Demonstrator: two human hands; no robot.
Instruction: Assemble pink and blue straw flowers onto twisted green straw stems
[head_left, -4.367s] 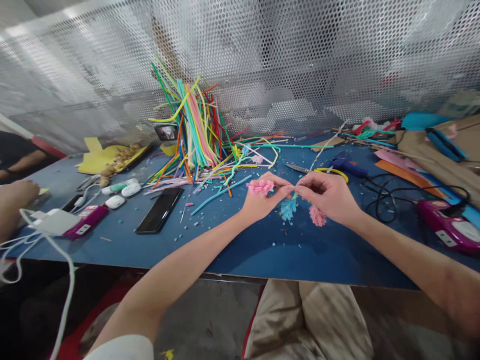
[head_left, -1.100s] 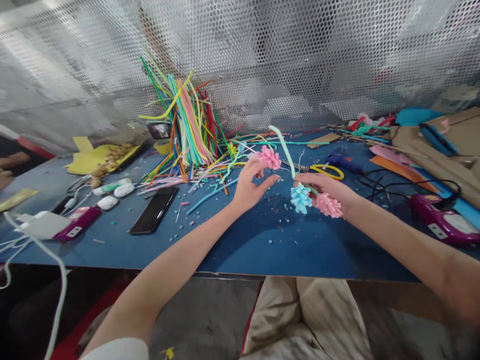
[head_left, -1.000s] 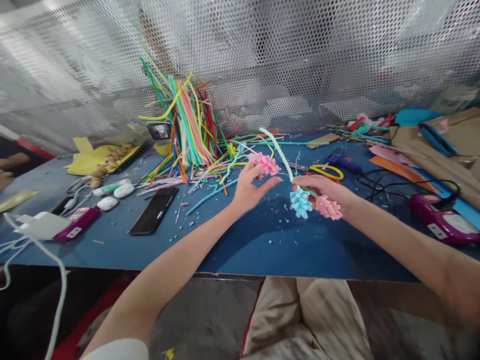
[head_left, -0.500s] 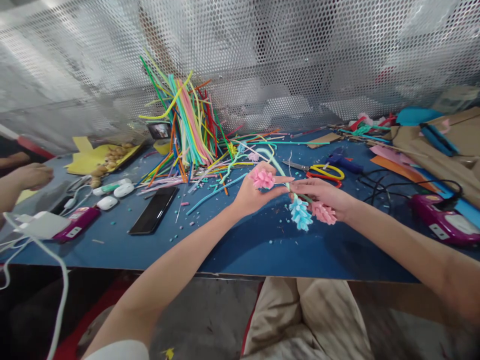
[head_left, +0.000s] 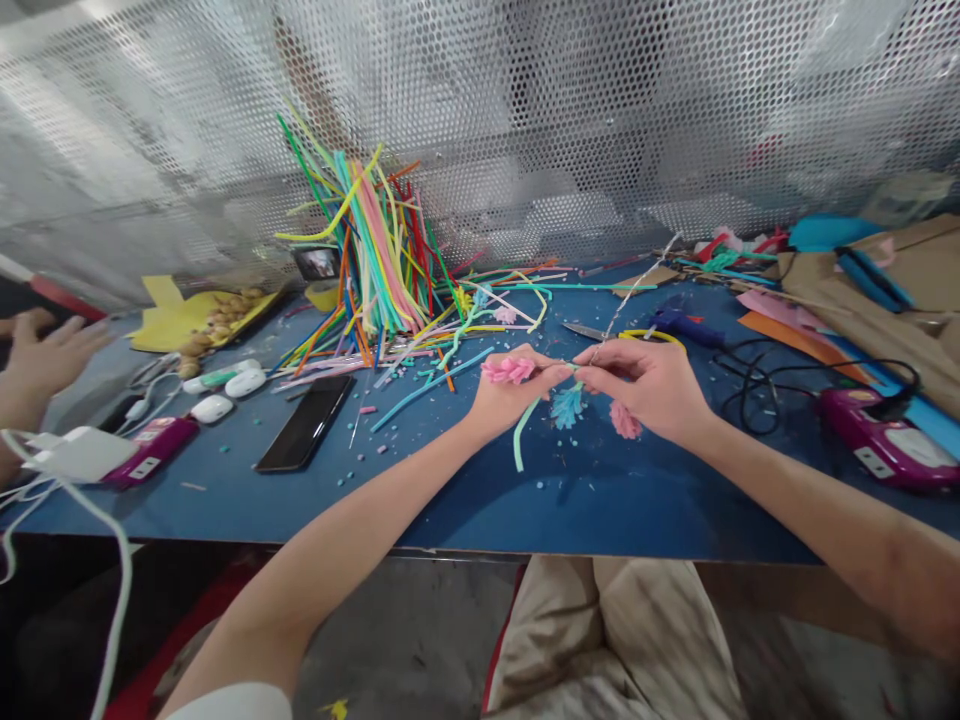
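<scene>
My left hand (head_left: 511,393) pinches the stems of a small bunch of pipe-cleaner flowers, with a pink flower (head_left: 508,370) over its fingers. My right hand (head_left: 651,385) is closed on the same stems from the right, its fingertips nearly meeting the left ones. Between the hands hangs a light blue flower (head_left: 568,405), and a darker pink flower (head_left: 625,420) shows below the right fingers. A pale green stem (head_left: 519,447) curves down beside the left hand. From the right fingers a thin twisted wire (head_left: 642,282) rises toward the mesh.
Behind stands a large bundle of coloured pipe cleaners (head_left: 379,250). A black phone (head_left: 306,424) lies left of my hands. Scissors (head_left: 589,331), a blue tool (head_left: 690,325) and a purple power strip (head_left: 889,440) are to the right. Another person's hand (head_left: 52,350) is at far left.
The pale green stem has swung from above my hands to below them. The twisted wire now slants up from my right hand, and the flowers have shifted left. The other person's hand has spread.
</scene>
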